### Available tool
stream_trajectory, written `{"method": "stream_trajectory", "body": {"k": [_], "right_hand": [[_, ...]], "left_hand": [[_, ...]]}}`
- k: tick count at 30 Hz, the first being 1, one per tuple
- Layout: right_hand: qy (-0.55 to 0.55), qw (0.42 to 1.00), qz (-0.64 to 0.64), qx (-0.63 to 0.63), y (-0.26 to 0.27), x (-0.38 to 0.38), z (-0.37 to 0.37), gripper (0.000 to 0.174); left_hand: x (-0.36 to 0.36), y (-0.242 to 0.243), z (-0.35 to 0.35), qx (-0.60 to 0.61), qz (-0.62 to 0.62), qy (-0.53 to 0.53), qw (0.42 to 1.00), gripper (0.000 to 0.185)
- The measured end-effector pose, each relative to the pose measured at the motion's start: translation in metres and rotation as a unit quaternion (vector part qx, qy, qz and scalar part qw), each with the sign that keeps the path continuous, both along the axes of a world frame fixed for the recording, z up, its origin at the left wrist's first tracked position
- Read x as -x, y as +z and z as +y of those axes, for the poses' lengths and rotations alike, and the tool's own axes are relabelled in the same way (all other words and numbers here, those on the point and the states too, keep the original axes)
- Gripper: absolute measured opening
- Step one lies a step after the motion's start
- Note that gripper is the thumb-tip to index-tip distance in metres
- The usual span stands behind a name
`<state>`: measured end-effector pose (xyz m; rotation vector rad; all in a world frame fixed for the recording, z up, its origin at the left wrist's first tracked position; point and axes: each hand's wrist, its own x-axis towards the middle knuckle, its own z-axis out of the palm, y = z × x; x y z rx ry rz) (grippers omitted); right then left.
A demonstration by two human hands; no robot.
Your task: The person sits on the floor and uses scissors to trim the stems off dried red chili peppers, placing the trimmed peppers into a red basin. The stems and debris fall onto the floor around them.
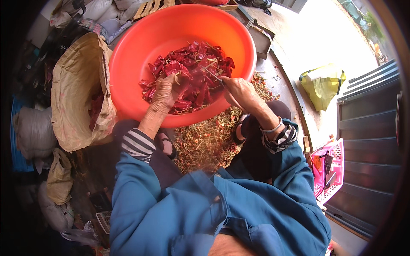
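Note:
A large red plastic basin [134, 64] stands before me with a heap of dried red chili peppers [200, 92] in it. My left hand [166, 89], over the basin's near left part, holds a dried red chili pepper [183, 84] between thumb and fingers; a pale stem shows at the thumb. Opposite it, near the basin's right wall, my right hand [240, 91] is closed around the handle end of scissors or a similar thin metal tool [213, 75], whose narrow tip points up and left over the peppers. Its exact kind is unclear.
Cut stems and red scraps [205, 140] cover the floor between my feet. An open woven sack [77, 92] with some red peppers inside stands left of the basin. To the right are a yellow-green bag [322, 86], a pink plastic basket [336, 169] and a dark metal door [365, 144].

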<state>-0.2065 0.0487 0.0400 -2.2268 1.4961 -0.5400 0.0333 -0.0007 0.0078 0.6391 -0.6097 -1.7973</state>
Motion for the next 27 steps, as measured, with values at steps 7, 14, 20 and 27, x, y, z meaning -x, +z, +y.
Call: {"method": "stream_trajectory", "body": {"k": [7, 14, 20, 27], "right_hand": [[0.001, 0.998, 0.018, 0.063, -0.001, -0.019, -0.007, 0.013], [-0.03, 0.989, 0.095, 0.108, 0.001, -0.035, -0.012, 0.013], [-0.048, 0.985, 0.114, 0.117, 0.002, -0.046, -0.012, 0.014], [-0.009, 0.992, 0.006, 0.127, 0.001, -0.052, -0.011, 0.01]], "left_hand": [[-0.001, -0.002, 0.002, -0.013, 0.013, -0.09, 0.996, 0.016], [-0.001, -0.001, -0.004, -0.042, 0.035, -0.171, 0.984, 0.019], [0.004, -0.001, -0.001, -0.051, 0.007, -0.146, 0.988, 0.023], [0.008, 0.001, -0.001, 0.038, -0.088, -0.034, 0.995, 0.011]]}}
